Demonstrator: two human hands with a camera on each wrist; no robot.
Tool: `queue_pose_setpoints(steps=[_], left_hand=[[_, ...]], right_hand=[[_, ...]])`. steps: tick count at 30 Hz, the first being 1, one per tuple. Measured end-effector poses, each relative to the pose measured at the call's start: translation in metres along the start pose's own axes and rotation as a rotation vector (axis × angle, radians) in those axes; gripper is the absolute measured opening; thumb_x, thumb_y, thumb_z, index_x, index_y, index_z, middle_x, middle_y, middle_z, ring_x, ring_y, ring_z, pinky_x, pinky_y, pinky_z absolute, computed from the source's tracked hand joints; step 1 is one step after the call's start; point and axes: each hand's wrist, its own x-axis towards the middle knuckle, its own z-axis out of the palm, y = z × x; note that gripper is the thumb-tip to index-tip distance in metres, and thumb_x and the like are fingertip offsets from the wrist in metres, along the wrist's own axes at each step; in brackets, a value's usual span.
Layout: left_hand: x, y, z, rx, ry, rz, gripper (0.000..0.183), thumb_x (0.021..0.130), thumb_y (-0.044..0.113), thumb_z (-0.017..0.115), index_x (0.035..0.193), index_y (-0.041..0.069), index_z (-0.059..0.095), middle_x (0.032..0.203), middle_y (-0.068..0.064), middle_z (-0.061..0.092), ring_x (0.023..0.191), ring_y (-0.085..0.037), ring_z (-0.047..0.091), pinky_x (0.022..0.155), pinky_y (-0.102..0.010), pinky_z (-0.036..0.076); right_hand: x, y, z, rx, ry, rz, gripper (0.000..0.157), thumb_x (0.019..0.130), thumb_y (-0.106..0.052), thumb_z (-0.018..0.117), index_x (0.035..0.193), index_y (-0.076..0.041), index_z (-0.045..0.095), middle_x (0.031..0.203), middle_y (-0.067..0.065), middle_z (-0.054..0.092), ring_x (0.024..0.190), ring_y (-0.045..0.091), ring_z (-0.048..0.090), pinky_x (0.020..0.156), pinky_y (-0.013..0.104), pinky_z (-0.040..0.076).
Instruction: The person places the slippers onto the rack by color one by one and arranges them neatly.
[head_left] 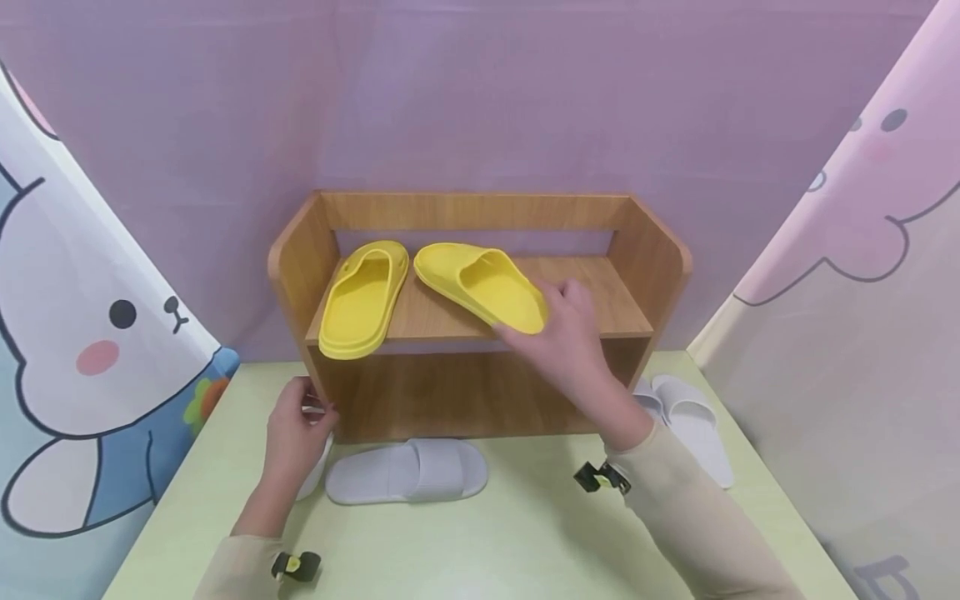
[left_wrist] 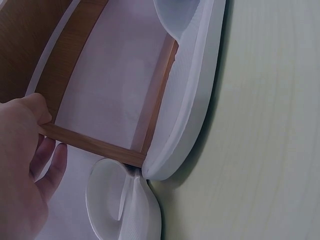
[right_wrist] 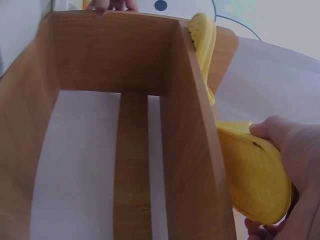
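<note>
Right yellow clog slipper (head_left: pixel 457 271) grasped at the heel by right hand (head_left: pixel 562 337), held askew at the near edge of the upper shelf (head_left: pixel 618 304), toe far-left. Left side panel (head_left: pixel 300 258) pinched by left hand (head_left: pixel 292 437). Risk judged: if the heel grip slips, the slipper could be tipped off the near edge. Left yellow clog slipper (head_left: pixel 360 312), heel overhanging, blocks leftward space — it could be knocked. Grey slipper (head_left: pixel 386 473) seen near the rack base; white slippers (head_left: pixel 697 433) at right; white slipper (head_left: pixel 316 473) partly hidden by the left hand.
</note>
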Motion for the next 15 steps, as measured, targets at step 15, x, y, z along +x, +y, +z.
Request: queue_pose_setpoints(steps=[15], left_hand=[[0.001, 0.001, 0.001, 0.010, 0.000, -0.021, 0.039, 0.092, -0.006, 0.078, 0.125, 0.002, 0.058, 0.113, -0.012, 0.064, 0.107, -0.034, 0.072, 0.078, -0.005, 0.051]], right_hand=[[0.026, -0.019, 0.019, -0.121, -0.017, 0.076, 0.085, 0.082, -0.057, 0.086, 0.144, -0.002, 0.067, 0.117, 0.011, 0.047, 0.114, 0.029, 0.043, 0.083, 0.041, 0.042]])
